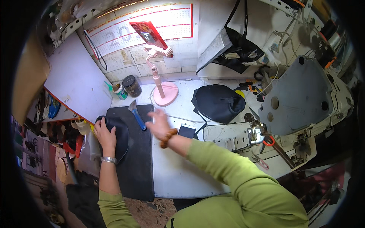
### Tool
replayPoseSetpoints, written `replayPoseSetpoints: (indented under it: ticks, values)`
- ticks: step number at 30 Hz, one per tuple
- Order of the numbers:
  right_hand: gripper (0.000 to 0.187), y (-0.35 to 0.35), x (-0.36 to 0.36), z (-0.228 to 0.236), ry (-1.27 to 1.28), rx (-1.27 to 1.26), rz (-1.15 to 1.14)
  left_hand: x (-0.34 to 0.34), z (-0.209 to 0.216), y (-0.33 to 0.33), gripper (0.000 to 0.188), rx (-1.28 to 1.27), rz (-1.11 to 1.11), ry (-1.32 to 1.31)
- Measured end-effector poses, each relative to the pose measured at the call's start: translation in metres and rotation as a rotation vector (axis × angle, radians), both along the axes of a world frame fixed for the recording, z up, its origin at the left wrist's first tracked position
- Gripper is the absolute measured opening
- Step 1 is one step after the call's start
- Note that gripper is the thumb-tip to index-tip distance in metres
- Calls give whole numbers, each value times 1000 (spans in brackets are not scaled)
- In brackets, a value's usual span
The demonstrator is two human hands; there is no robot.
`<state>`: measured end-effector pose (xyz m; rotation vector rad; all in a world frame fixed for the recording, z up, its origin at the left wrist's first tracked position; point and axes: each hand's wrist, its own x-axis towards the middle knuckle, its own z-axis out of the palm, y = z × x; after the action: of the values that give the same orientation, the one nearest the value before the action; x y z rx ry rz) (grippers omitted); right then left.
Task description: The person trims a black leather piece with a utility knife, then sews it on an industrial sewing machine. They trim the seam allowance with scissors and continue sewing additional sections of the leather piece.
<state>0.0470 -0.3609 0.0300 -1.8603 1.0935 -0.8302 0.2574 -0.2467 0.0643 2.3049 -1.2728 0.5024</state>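
Observation:
My left hand (105, 133), with a silver bracelet at its wrist, bends its fingers over a black leather-like piece (122, 141) at the left. That piece lies on a dark cutting mat (138, 167), and its left edge is partly covered by my hand. My right hand (159, 126) hovers by the mat's right edge, fingers spread, holding nothing. Brown beads circle its wrist. Just left of its fingers lies a tool with a blue handle and a grey metal head (137, 115). The two hands are apart, with the tool between them.
A pink phone stand (166, 94) stands behind my right hand, near a dark jar (132, 86). Another black leather-like piece (218, 103) lies right of it. A phone (187, 131) rests near my right wrist. A sewing machine (300, 95) fills the right side, with scissors (261, 162) nearby.

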Motion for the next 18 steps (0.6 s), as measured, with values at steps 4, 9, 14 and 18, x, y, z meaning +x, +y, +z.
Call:
replayPoseSetpoints:
  ticks: [4,9,14,18]
  values:
    - [59,-29,-117,11,-78,-301,-667,-54,0,3,58,-107,-172,60]
    - [59,-42,-187,6,83,10,-983,-142,-5,16,56,-165,-431,244]
    - [50,-38,-182,27,162,120,-970,-200,-5,54,55,-118,-553,473]
    - [40,7,-175,41,47,-208,-820,-217,17,80,52,-162,-632,536]
